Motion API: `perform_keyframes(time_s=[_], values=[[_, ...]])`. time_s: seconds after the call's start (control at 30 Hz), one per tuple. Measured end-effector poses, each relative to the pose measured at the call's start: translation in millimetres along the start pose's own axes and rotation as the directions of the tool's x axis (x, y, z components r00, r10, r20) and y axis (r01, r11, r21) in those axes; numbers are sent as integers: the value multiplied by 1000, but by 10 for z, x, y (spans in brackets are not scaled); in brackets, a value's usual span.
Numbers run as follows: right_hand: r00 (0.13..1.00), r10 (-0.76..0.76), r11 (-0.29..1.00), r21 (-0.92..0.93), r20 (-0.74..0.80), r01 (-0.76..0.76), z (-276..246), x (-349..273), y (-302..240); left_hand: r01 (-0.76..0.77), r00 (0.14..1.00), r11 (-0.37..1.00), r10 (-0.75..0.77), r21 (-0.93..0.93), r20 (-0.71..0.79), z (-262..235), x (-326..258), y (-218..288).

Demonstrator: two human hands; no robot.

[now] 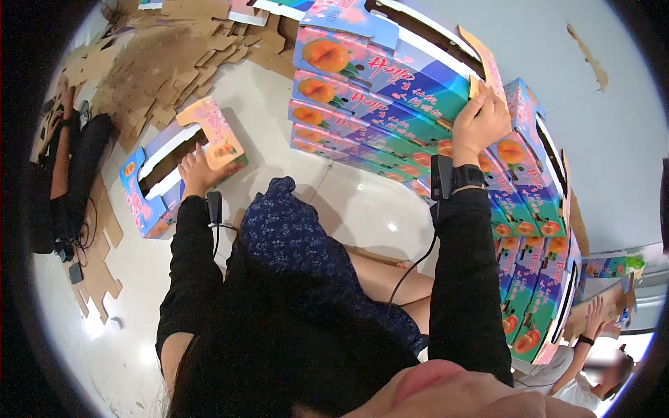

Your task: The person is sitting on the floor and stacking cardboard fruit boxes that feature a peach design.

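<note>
On the floor to my left stands a printed fruit carton, blue and pink with an orange end flap and a long slot in its top. My left hand is at the slot's near edge, fingers hooked over the rim. On my right, a stack of matching cartons rises from the floor. My right hand is closed at the right end of the top carton, fingers pinching its raised orange flap. The fingertips are partly hidden behind the cardboard.
Flattened brown cardboard is heaped at the far left. More cartons are stacked at my right side. A person in dark trousers is at the left edge; another person's arm shows at lower right. Cables hang from my wrists.
</note>
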State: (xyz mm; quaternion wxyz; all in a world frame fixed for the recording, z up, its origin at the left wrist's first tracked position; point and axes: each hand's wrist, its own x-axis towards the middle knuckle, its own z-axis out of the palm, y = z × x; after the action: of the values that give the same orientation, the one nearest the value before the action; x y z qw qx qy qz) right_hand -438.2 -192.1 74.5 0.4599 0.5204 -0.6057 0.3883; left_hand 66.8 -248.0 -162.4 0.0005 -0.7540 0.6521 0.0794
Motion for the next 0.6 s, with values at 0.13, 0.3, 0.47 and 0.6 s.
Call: perform_keyframes(time_s=[0.13,0.3,0.47,0.6], values=[[1000,20,1000,-13,-7,-21,-35,-22,20,-117,993,971,109,210,51,192,-220,-41],[997,28,997,-74,-73,-33,-121,-31,-78,-112,911,956,208,271,-357,914,-339,-364],[999,48,998,-31,19,-48,-240,-8,1,-176,966,979,153,-98,-211,382,-819,124],[998,67,998,-4,1,-67,-248,-8,-97,-248,934,964,212,-94,-288,199,-993,31]])
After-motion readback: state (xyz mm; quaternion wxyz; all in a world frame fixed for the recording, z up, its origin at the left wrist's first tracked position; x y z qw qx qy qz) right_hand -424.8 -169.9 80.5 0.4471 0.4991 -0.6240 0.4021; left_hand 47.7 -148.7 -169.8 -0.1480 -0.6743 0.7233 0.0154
